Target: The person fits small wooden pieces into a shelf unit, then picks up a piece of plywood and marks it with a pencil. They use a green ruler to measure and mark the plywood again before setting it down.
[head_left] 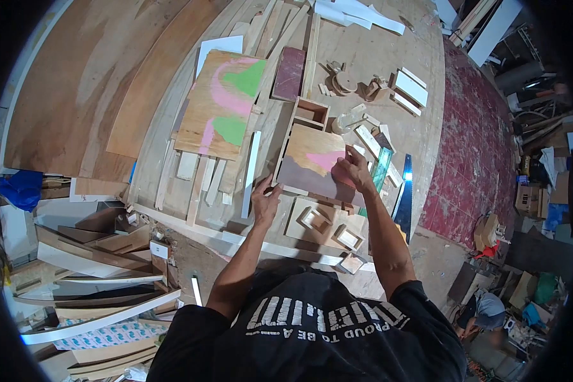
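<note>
Black shirt point(312, 331) with white lettering fills the bottom of the view, its print upside down and partly lost in folds. Both bare forearms reach from it up onto the workbench point(375, 57).

The left hand point(265, 200) sits at the near left corner of a small plywood panel point(309, 167). Its fingertips are against the edge, but I cannot tell whether they clasp it or only press on it. The right hand point(355, 169) grasps the panel's right edge, fingers bent over a pink smear of paint, the thumb mostly hidden behind them.

The panel lies flat near the middle of the bench. It covers part of an open wooden box point(311, 113) at its far side, and its near edge overlaps some square wooden frames point(315, 219).

Just left of it lies a white strip point(251, 165), then a larger painted board point(219, 108) with pink and green patches, resting on loose slats. By the right hand a green object point(381, 169) is half covered by scraps and hard to identify, and a blue blade point(404, 197) runs along the bench edge.

Curved wood offcuts point(95, 280) pile up at lower left, cut off by the dark lens rim. At lower right another person point(484, 312) crouches on the floor, small and blurred.
</note>
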{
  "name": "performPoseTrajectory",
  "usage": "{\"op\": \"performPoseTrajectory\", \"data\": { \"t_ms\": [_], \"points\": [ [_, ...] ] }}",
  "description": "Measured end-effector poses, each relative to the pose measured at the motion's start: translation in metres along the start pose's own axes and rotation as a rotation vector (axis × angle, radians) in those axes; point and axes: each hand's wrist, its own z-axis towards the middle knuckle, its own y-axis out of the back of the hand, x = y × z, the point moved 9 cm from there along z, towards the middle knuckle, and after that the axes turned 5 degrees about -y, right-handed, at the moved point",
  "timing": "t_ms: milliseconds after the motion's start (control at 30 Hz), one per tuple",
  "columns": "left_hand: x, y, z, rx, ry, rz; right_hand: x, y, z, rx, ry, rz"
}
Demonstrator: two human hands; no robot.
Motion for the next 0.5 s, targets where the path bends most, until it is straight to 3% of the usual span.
{"op": "performPoseTrajectory", "data": {
  "t_ms": [500],
  "points": [
    [-0.003, 0.000, -0.001, 0.006, -0.019, -0.013, 0.005, -0.003, -0.002, -0.012, 0.066, -0.026]
  ]
}}
